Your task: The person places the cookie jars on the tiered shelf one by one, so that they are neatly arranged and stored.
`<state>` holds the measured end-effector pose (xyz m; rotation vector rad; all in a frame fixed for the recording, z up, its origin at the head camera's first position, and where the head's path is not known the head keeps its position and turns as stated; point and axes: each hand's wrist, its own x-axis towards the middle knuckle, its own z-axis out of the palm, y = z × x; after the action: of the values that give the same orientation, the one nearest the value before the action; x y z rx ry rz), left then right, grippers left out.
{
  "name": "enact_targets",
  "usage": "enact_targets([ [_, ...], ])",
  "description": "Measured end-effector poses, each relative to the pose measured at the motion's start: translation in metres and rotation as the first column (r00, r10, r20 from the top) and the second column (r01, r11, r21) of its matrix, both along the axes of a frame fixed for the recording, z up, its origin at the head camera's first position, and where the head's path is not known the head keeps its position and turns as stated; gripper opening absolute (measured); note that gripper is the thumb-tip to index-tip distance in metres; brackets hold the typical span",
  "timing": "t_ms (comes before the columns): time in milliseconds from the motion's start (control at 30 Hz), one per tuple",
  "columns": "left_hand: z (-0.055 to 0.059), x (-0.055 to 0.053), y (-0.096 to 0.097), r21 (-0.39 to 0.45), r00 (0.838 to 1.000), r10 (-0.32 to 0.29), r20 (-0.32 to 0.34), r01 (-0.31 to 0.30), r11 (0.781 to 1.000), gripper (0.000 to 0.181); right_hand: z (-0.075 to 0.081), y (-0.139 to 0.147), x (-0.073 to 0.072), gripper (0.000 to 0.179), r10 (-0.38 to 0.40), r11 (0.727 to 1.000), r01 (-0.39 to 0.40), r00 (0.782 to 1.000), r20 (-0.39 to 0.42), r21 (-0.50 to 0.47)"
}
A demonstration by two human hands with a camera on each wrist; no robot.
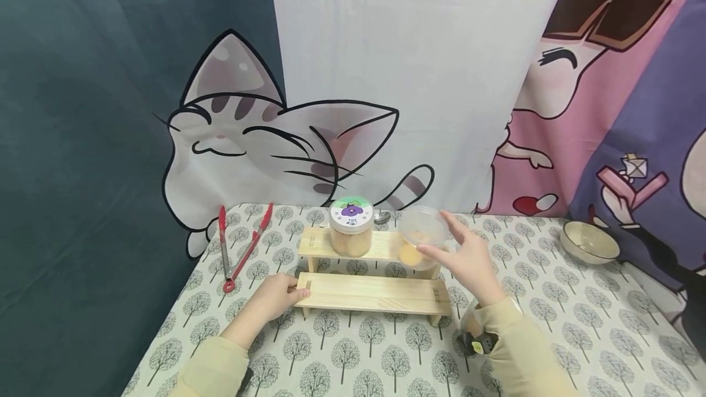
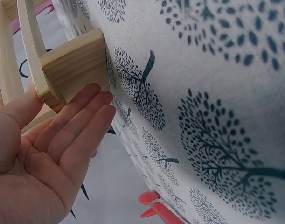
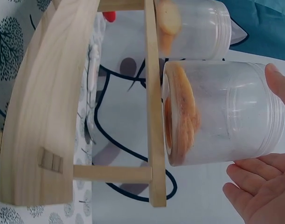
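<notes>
A two-tier wooden shelf (image 1: 375, 294) stands on the table. My left hand (image 1: 278, 294) grips the left end of its lower tier, thumb above and fingers beneath; in the left wrist view the fingers lie beside the wooden leg (image 2: 79, 60). My right hand (image 1: 470, 259) holds a clear plastic jar (image 3: 217, 116) near its top, between thumb and fingers. Golden-brown food sits in the bottom of that jar, and its base is right at the upper tier's right end. On the same tier's left side stands another jar (image 1: 351, 225) with a green, white and purple label on top.
Red-handled tongs (image 1: 228, 285) lie spread at the left. A spoon (image 1: 382, 217) shows behind the upper tier. A pale bowl (image 1: 590, 247) sits at the far right. Beside my right sleeve is a clear round container (image 1: 471, 323), partly hidden. A printed curtain (image 1: 419, 78) hangs behind the table.
</notes>
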<state>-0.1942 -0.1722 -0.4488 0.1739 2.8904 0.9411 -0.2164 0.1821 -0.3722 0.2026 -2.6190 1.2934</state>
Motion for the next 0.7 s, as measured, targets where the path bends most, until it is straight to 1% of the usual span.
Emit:
enact_targets([
  [400, -0.002, 0.000, -0.002, -0.002, 1.000, 0.011, 0.003, -0.011, 1.000, 0.026, 0.002, -0.016, -0.008, 0.096, 0.000, 1.000, 0.001, 1.000, 0.016, -0.015],
  [533, -0.003, -0.001, -0.001, 0.001, 1.000, 0.010, 0.003, -0.010, 1.000, 0.026, 0.000, -0.018, -0.011, 0.097, -0.004, 1.000, 0.004, 1.000, 0.009, -0.002],
  [700, -0.002, 0.000, 0.000, 0.005, 1.000, 0.007, -0.001, -0.007, 1.000, 0.025, -0.002, -0.019, -0.015, 0.098, -0.003, 1.000, 0.004, 1.000, 0.023, -0.003],
])
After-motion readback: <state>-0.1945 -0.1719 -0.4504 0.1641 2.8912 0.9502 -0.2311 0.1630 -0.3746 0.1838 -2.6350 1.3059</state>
